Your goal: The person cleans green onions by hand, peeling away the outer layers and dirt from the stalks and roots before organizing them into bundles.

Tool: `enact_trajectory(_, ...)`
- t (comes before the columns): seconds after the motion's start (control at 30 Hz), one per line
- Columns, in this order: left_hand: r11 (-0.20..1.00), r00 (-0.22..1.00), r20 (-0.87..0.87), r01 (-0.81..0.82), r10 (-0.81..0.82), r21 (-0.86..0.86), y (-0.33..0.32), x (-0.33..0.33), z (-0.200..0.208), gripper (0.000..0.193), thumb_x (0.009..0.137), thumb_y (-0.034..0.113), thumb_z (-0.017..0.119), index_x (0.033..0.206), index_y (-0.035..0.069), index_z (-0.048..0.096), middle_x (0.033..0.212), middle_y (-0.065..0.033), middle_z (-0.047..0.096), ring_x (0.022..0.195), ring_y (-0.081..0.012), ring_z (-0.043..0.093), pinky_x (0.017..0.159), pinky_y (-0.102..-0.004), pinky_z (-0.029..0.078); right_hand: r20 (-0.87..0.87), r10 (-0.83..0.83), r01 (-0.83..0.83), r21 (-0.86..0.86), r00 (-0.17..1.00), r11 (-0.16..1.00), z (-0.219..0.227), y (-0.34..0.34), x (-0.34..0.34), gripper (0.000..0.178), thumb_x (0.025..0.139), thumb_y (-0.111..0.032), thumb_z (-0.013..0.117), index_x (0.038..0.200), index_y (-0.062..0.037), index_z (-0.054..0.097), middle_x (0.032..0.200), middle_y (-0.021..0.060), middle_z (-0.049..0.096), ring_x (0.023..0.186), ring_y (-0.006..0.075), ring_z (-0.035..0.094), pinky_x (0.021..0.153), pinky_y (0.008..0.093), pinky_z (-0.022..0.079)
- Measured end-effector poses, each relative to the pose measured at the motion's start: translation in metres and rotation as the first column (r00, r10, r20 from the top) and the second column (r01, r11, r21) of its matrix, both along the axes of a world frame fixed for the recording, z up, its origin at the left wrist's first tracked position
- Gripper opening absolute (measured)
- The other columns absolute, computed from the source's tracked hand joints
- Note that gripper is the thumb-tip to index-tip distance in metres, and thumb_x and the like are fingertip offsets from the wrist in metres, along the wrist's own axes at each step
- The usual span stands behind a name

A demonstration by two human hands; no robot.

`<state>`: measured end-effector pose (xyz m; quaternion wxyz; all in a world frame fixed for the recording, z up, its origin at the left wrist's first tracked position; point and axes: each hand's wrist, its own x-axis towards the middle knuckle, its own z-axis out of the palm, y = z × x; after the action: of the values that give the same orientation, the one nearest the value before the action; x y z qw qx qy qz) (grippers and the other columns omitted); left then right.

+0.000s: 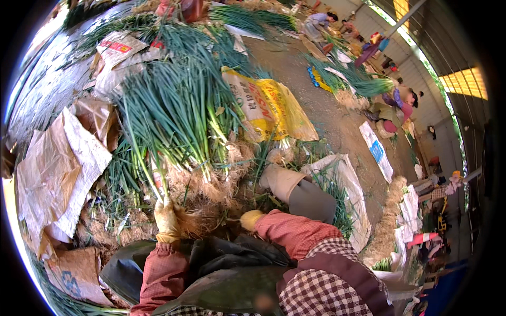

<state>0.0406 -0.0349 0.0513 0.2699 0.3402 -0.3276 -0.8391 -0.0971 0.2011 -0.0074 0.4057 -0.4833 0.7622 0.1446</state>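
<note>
In a pale work glove, my left hand (167,220) is closed around the white lower stalks of a few green onions (145,171); their leaves point up and away. Tangled roots hang beside that glove. A big pile of green onions (174,108) lies just beyond, with brown roots (211,187) toward me. My right hand (252,219), in a yellowish glove, is low near my lap, to the right of those roots. Its fingers are mostly hidden, and I cannot make out anything in it. A dark apron (232,284) covers my lap.
A yellow and white woven sack (271,105) lies right of the pile. Brown and white sacks (58,174) are spread at left. My outstretched leg (300,192) lies at right, beside another white sack (350,195). Several people work among onion bundles (353,81) farther right.
</note>
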Motion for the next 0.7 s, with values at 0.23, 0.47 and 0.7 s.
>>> enact_trajectory(0.23, 0.968, 0.964, 0.109, 0.231, -0.241, 0.099, 0.022, -0.003, 0.01, 0.016, 0.09, 0.017, 0.045, 0.083, 0.005, 0.051, 0.059, -0.0021, 0.05, 0.047, -0.012, 0.047, 0.043, -0.0241, 0.042, 0.886, -0.41, 0.908, -0.026, 0.215, 0.418, 0.077, -0.156, -0.013, 0.033, 0.084, -0.028, 0.056, 0.106, -0.0032, 0.051, 0.066, 0.0038, 0.054, 0.044, 0.0092, 0.047, 0.039, 0.021, 0.038)
enact_trajectory(0.47, 0.96, 0.974, 0.187, 0.075, -0.128, 0.27, 0.024, 0.001, 0.0, 0.011, 0.09, 0.014, 0.043, 0.087, 0.006, 0.051, 0.067, -0.0009, 0.051, 0.05, -0.0093, 0.045, 0.043, -0.0226, 0.041, -0.019, -0.179, 0.105, -0.745, 0.984, 0.659, 0.058, -0.171, 0.021, 0.016, 0.084, -0.022, 0.052, 0.087, -0.007, 0.057, 0.062, 0.0022, 0.053, 0.049, 0.0122, 0.05, 0.042, 0.0244, 0.041)
enact_trajectory(0.7, 0.966, 0.947, 0.312, -0.011, -0.072, 0.258, 0.009, 0.001, -0.007, 0.015, 0.087, 0.023, 0.05, 0.083, 0.008, 0.051, 0.056, 0.0043, 0.042, 0.044, -0.0067, 0.036, 0.041, -0.0203, 0.032, 0.425, 0.304, -0.045, -0.52, 0.852, 0.853, 0.103, -0.087, 0.041, 0.02, 0.083, -0.029, 0.052, 0.079, -0.0092, 0.053, 0.065, 0.0102, 0.053, 0.061, 0.0277, 0.055, 0.055, 0.0355, 0.046)
